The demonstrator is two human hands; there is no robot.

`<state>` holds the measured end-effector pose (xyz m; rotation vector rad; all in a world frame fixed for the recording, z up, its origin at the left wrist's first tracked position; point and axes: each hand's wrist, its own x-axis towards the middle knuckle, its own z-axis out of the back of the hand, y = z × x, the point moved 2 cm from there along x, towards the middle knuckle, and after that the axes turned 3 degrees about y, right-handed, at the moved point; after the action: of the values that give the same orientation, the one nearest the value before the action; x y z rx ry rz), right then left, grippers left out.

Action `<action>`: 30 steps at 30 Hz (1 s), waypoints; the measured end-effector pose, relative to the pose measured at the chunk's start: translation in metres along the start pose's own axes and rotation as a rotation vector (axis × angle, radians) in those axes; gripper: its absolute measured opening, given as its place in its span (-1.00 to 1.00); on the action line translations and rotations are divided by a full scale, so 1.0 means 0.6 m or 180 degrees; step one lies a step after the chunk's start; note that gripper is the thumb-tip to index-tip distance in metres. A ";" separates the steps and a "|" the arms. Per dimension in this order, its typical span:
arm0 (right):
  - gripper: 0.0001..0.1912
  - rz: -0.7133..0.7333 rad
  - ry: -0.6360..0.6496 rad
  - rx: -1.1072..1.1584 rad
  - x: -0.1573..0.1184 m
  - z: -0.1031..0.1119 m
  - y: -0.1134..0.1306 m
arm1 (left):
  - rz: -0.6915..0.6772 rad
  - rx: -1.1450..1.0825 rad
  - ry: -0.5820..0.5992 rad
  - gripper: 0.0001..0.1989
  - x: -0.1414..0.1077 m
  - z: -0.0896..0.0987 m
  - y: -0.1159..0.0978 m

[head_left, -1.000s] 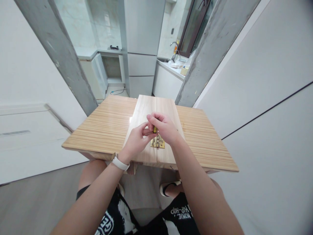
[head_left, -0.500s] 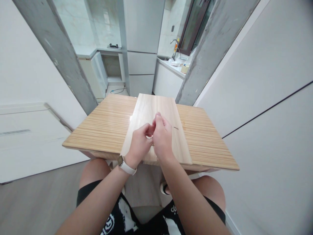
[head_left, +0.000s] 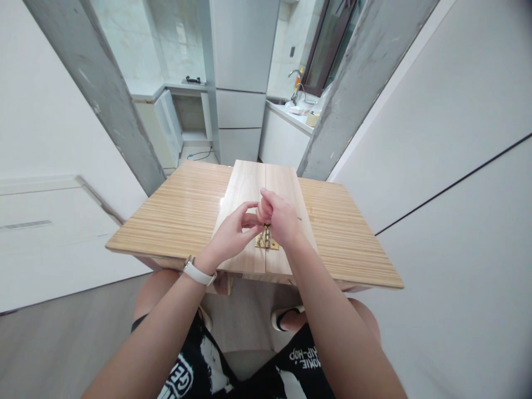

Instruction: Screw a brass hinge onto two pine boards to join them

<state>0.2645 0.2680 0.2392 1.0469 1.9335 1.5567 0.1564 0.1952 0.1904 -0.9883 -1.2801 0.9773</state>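
Observation:
Two pale wooden boards lie edge to edge, the left board [head_left: 235, 221] and the right board [head_left: 286, 185]. A brass hinge [head_left: 267, 239] rests across their seam near the front end, with small shiny pieces on its left leaf. My right hand [head_left: 280, 216] is closed just above the hinge, thumb up; whatever its fingers hold is hidden. Beside it my left hand [head_left: 236, 230] has its fingers and thumb apart in a curve, fingertips close to the right hand and thumb by the hinge. A small dark sliver [head_left: 300, 219] lies on the right board.
Under the boards stands a striped wooden table [head_left: 349, 238], its front edge above my knees. White panels flank it on both sides. Beyond are a grey-white fridge [head_left: 240, 108] and a counter [head_left: 291, 113] with a tap.
My left hand has moved down and left, its fingers opening from the pinch. My right hand has turned inward, and the brass hinge now shows below the hands.

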 end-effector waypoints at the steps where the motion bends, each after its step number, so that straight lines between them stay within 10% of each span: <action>1: -0.34 -0.0079 0.0313 0.0022 0.002 0.002 0.004 | -0.0007 -0.0074 0.0025 -0.52 0.002 -0.001 -0.001; 7: -0.32 -0.0303 0.1256 0.0048 0.008 0.018 0.008 | 0.0021 -0.0201 -0.0027 -0.64 0.006 -0.010 0.007; 23: -0.47 0.0739 -0.1703 -0.0805 -0.051 -0.031 -0.009 | 0.0035 0.0217 -0.0435 -0.85 -0.009 -0.025 0.007; 27: -0.37 0.0644 -0.1664 -0.0736 -0.039 -0.022 -0.012 | 0.0049 0.0367 -0.0401 -0.92 -0.007 -0.025 0.002; 30: -0.33 0.0527 -0.0907 -0.0582 -0.021 -0.008 -0.002 | -0.0010 0.0357 -0.0180 -0.88 -0.001 -0.018 0.003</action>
<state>0.2681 0.2549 0.2376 1.2957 1.5185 1.5401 0.1670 0.1946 0.1881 -0.8772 -1.2590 1.0695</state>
